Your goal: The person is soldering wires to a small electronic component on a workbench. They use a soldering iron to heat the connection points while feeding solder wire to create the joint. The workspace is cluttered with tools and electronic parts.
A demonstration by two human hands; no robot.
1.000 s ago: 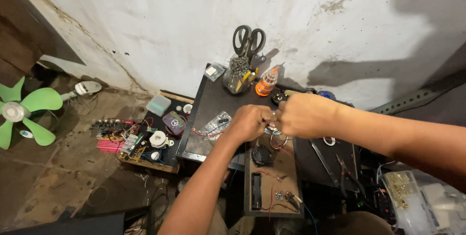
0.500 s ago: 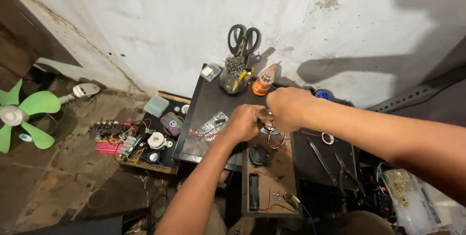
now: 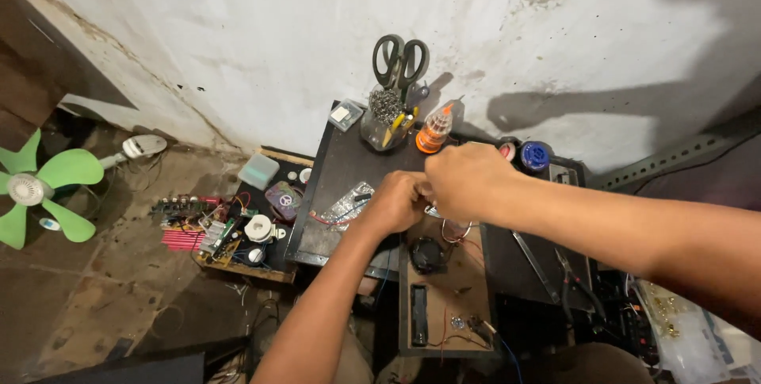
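left hand fisted | right hand curled, touching | over board

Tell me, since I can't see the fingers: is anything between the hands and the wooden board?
Nothing visible. The left hand and right hand meet just above the board's top end; what they pinch is hidden.
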